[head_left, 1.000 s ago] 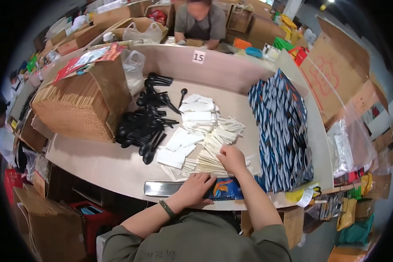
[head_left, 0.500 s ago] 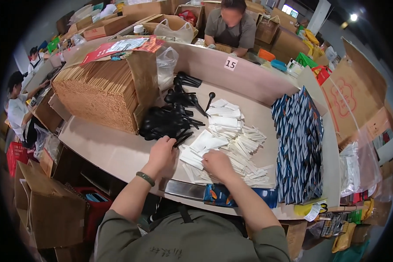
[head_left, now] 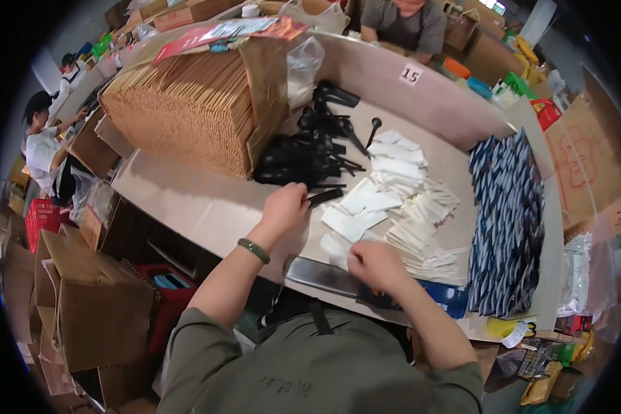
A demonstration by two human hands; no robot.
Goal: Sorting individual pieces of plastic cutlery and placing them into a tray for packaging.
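My left hand is at the near edge of a pile of black plastic spoons, its fingers closed around a black spoon whose handle sticks out to the right. Right of the pile lies a heap of flat white paper packets and narrower off-white packets. My right hand is above the near side of that heap, thumb and fingers pinched at a blurred white packet. Blue packages lie partly under my right forearm, beside a metal strip on the table's front edge.
A carton of tightly packed wooden sticks stands at the left. Many blue packages stand in rows at the right. A low partition borders the far side, with a co-worker behind it. Cardboard boxes stand lower left.
The whole view has shifted, so the table sits higher and farther right. My right hand has drawn back toward the front edge with the white packet; my left hand has moved slightly forward.
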